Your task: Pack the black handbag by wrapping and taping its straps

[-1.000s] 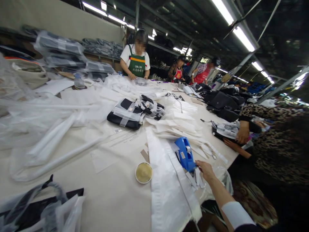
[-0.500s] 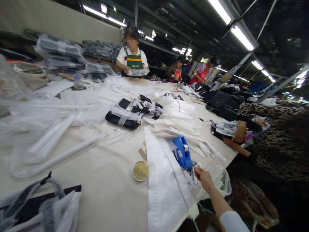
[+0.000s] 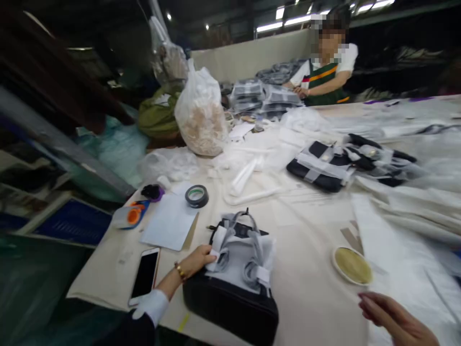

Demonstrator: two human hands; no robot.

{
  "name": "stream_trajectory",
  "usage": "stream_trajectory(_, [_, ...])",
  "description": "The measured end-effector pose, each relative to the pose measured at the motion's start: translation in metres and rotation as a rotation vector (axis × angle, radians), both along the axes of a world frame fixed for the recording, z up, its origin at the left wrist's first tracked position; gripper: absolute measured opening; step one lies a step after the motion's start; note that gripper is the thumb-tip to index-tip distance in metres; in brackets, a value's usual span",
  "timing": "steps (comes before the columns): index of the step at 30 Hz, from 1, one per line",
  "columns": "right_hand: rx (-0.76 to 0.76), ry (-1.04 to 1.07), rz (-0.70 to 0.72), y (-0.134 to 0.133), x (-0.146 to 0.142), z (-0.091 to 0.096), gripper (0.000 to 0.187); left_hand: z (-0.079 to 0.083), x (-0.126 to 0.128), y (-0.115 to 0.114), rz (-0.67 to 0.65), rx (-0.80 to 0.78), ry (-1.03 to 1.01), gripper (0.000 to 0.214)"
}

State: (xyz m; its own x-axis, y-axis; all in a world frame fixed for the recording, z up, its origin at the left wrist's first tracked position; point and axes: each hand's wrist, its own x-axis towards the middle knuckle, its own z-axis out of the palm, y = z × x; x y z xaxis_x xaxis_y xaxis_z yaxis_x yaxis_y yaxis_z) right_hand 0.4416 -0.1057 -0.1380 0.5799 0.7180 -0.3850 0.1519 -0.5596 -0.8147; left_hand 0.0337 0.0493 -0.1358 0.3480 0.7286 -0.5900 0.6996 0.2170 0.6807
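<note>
Moved off the blue dispenser (image 3: 457,255), my right hand (image 3: 399,319) shows fingers drawn together, on what, if anything, I cannot tell; the black bag (image 3: 230,310) lies leftward, crosswise, left edge pinched by my nearer left hand (image 3: 196,259)

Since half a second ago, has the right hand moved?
Yes. Judged against the round tub, the right hand has shifted left: earlier well out to the tub's right, it is now close by its lower right.
</note>
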Motion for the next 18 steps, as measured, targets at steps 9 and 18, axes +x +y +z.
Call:
stream_trajectory(9, [0.14, 0.468, 0.614, 0.11, -0.264, 0.01, 0.024, -0.02, -0.017, 0.006, -0.014, 0.073, -0.131, 0.02])
stream_trajectory(18, [0.066, 0.127, 0.677, 0.125, -0.287, -0.028, 0.022, -0.028, -0.024, 0.006, -0.016, 0.099, -0.169, 0.017])
